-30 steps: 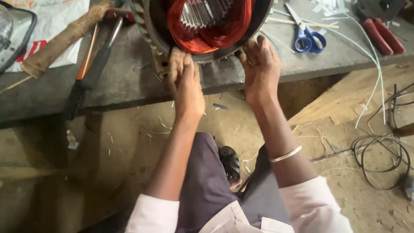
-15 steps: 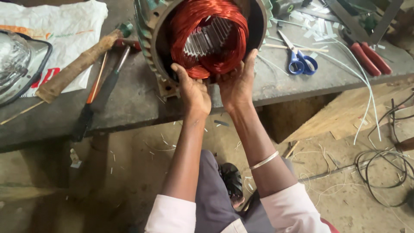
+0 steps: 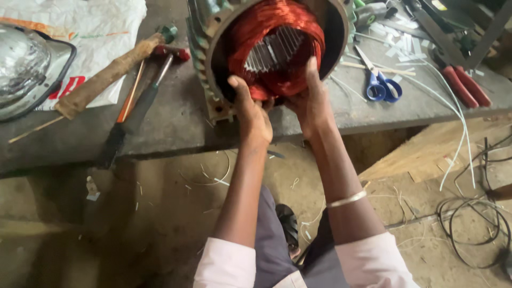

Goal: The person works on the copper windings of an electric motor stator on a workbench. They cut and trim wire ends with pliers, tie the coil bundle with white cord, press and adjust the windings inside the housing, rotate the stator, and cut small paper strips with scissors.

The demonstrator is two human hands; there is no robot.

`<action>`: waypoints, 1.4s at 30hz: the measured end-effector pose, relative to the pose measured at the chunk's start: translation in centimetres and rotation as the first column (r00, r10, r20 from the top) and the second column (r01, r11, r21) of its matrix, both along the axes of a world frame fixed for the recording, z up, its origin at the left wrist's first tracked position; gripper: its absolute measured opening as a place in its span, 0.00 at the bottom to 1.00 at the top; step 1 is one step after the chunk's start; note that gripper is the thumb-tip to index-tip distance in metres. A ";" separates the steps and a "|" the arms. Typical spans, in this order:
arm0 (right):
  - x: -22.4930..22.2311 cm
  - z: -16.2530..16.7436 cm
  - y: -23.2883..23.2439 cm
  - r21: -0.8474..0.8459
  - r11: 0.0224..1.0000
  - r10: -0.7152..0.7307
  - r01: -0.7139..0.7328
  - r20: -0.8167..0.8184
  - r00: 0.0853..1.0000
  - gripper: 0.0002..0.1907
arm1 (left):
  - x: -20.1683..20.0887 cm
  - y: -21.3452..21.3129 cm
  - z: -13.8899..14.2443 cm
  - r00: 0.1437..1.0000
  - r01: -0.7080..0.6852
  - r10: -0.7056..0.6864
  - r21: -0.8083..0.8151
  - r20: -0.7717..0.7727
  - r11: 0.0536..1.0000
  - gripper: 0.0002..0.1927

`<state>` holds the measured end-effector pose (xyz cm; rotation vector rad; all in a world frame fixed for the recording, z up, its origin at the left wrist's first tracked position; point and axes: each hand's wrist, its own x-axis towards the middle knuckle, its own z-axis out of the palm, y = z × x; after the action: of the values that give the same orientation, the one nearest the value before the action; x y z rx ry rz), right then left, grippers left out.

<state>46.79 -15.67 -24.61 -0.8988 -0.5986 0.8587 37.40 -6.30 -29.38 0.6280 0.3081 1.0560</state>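
The grey workbench [image 3: 176,120] spans the upper part of your view, and the motor stator [image 3: 266,50] lies on its side at the near edge, its open end facing you. Inside its dark finned housing [image 3: 205,58] the copper winding [image 3: 277,48] forms a red-orange ring around the pale slotted core [image 3: 274,53]. Both your hands are at the lower rim of that opening. Your left hand [image 3: 250,114] reaches up with its fingers curled onto the lower left of the winding, the thumb raised against the coil. Your right hand [image 3: 309,101] is just beside it, fingers pressed over the lower right of the winding; how firmly either hand grips you cannot tell from here, as the fingertips are hidden in the coil. On your right wrist sits a thin bangle [image 3: 346,199]. To the left of the stator a hammer with a worn wooden handle [image 3: 106,74] lies across a white sack [image 3: 85,32], with a screwdriver [image 3: 144,98] just beside it. To the right lie blue-handled scissors [image 3: 381,85], red-handled pliers [image 3: 464,85] and white sleeving [image 3: 448,114] trailing over the bench edge. Black cable [image 3: 469,229] coils on the dusty floor [image 3: 160,224] at lower right.
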 end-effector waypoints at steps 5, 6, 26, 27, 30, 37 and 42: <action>-1.0 -1.3 0.4 0.059 0.995 -0.089 0.085 0.052 0.995 0.33 | -0.9 -1.3 0.9 0.980 0.156 -0.149 -0.049 0.130 0.986 0.50; -1.7 -1.8 0.7 0.095 0.986 -0.145 0.140 0.051 0.988 0.32 | -1.2 -1.3 1.0 0.972 0.180 -0.175 -0.016 0.159 0.984 0.49; -0.6 6.0 0.3 -0.295 0.955 0.086 -0.025 0.197 0.977 0.52 | -1.8 0.5 1.5 0.944 0.304 -0.311 -0.073 -0.111 0.950 0.42; -0.6 6.2 0.2 -0.341 0.940 0.080 0.003 0.229 0.970 0.53 | -1.9 0.4 1.6 0.945 0.302 -0.308 -0.067 -0.106 0.951 0.42; -0.4 6.1 0.1 -0.395 0.913 0.038 0.103 0.333 0.942 0.53 | -1.9 0.1 1.5 0.947 0.321 -0.322 -0.030 -0.012 0.946 0.40; -0.5 5.6 -0.4 -0.053 0.958 0.285 -0.281 0.114 0.952 0.53 | -0.3 -1.9 0.1 0.935 0.195 -0.179 -0.022 0.307 0.981 0.39; 0.3 5.4 -0.5 -0.333 0.943 0.127 -0.017 0.310 0.942 0.52 | -0.1 -1.9 -0.6 0.974 0.141 -0.117 -0.118 0.194 0.983 0.42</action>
<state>47.07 -16.19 -19.24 -1.3465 -0.7954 0.8971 37.31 -8.17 -29.94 0.4217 0.1689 0.9530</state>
